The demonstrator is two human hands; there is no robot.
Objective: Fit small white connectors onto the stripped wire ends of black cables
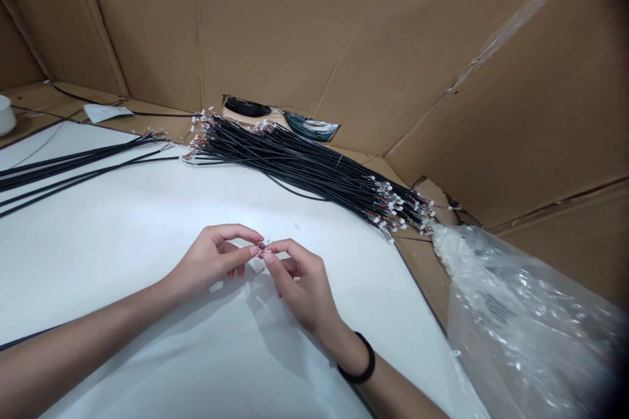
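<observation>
Near the middle of the white table surface (147,219), my left hand (216,255) pinches something tiny with thin wire-like ends between thumb and forefinger. My right hand (299,278) meets it from the right, its thumb and forefinger closed at the same small thing (263,247). The piece is too small to name. Its ends look white and dark. Behind the hands lies a large bundle of black cables (295,163) with white connectors and coloured wires at both ends.
More black cables (73,163) run in from the left edge. A clear plastic bag (521,321) of small white pieces lies on the right. Cardboard walls (295,26) rise behind. A paper slip (107,112) and white container (6,116) stand at the back left.
</observation>
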